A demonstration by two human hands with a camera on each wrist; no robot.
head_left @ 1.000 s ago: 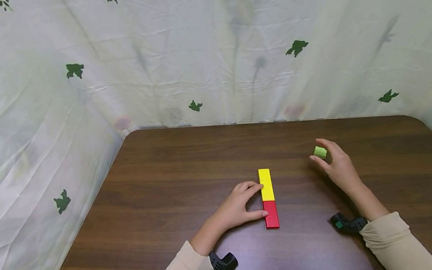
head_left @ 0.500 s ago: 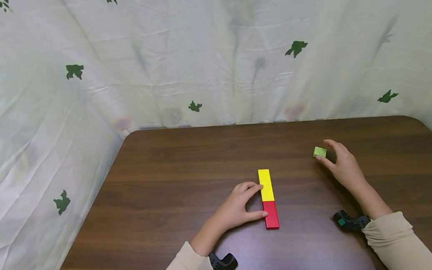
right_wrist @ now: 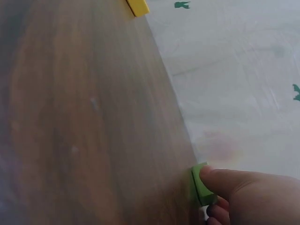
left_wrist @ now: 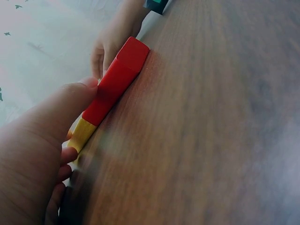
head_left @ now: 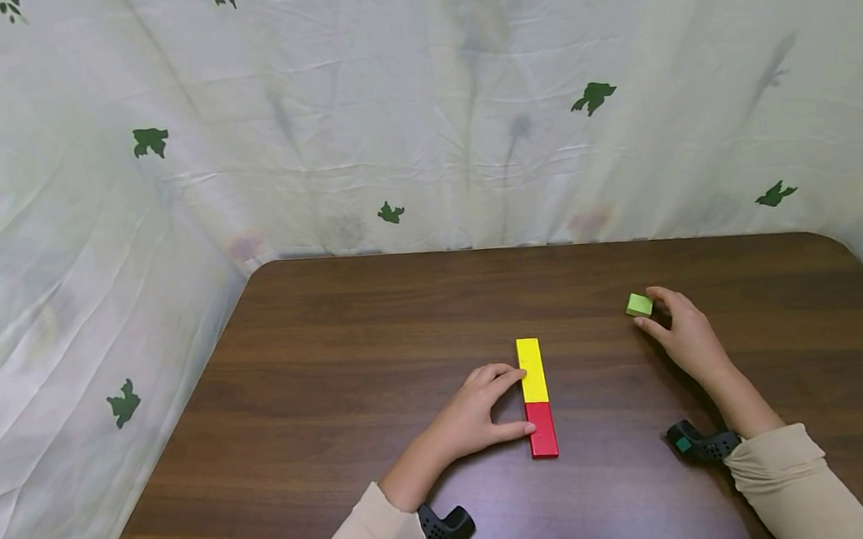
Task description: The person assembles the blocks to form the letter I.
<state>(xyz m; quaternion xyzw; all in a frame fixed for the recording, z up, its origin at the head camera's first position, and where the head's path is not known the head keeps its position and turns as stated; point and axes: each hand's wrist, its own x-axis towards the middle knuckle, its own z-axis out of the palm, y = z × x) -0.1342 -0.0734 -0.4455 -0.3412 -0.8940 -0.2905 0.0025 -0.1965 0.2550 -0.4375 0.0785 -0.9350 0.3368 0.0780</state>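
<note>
In the head view a yellow block [head_left: 532, 370] and a red block [head_left: 542, 430] lie end to end in one straight row on the table. My left hand [head_left: 472, 413] touches them from the left, thumb at the red block and index finger at the yellow one. Farther right, a small green block [head_left: 639, 304] rests on the tabletop. My right hand [head_left: 687, 335] is at its right side, thumb and index fingertip near its corners. In the right wrist view the thumb overlaps the green block [right_wrist: 202, 184]; its other fingers are mostly hidden.
A brown wooden table [head_left: 317, 353] lies under both hands. Behind and left of it hangs a pale curtain [head_left: 419, 95] with green leaf shapes. Each wrist carries a black camera, such as the left wrist camera [head_left: 448, 527].
The right hand has shifted slightly right and toward the person, its thumb and index finger drawing closer together. The green block stays about where it was. The left hand and its two blocks are still.
</note>
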